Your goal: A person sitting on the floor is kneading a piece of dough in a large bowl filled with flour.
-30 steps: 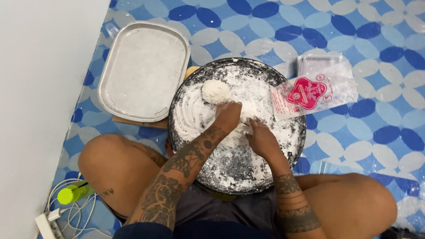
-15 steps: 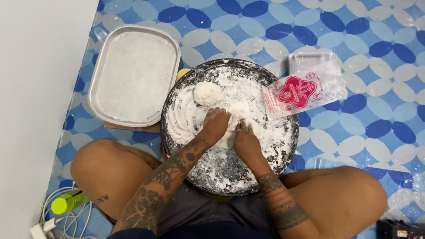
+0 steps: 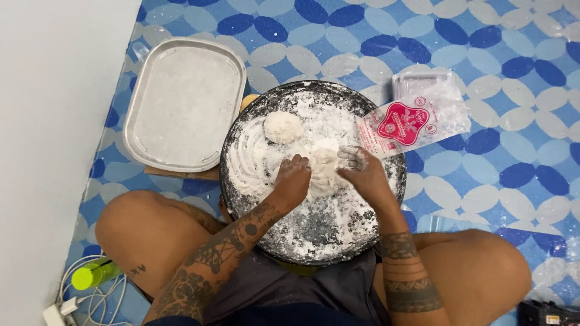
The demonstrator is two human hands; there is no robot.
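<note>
- Both hands have shifted a little since the earlier frame: the left hand and the right hand now sit either side of a pale lump of dough near the middle of the round dark tray, where a moment ago they were pressed closer together.
- Left hand fingers are curled, knuckles up, against the left side of the lump; right hand fingers are spread and flour-dusted, cupping its right side. Both hands grip the dough between them.
- A second, smaller dough ball lies on the far left part of the same tray, apart from the hands.
- White flour coats most of the tray, with swirled finger tracks on its left side and bare dark patches towards the near edge.
- A clear plastic flour bag with a red label rests on the tray's far right rim, overlapping a small clear container on the floor.
- To the left, just beside the round tray, a rectangular metal tray dusted white sits on a piece of brown board.
- The person sits cross-legged on a blue-and-white patterned floor mat, knees either side of the tray.
- At near left, by the white wall, lie a lime-green bottle and white cables.
</note>
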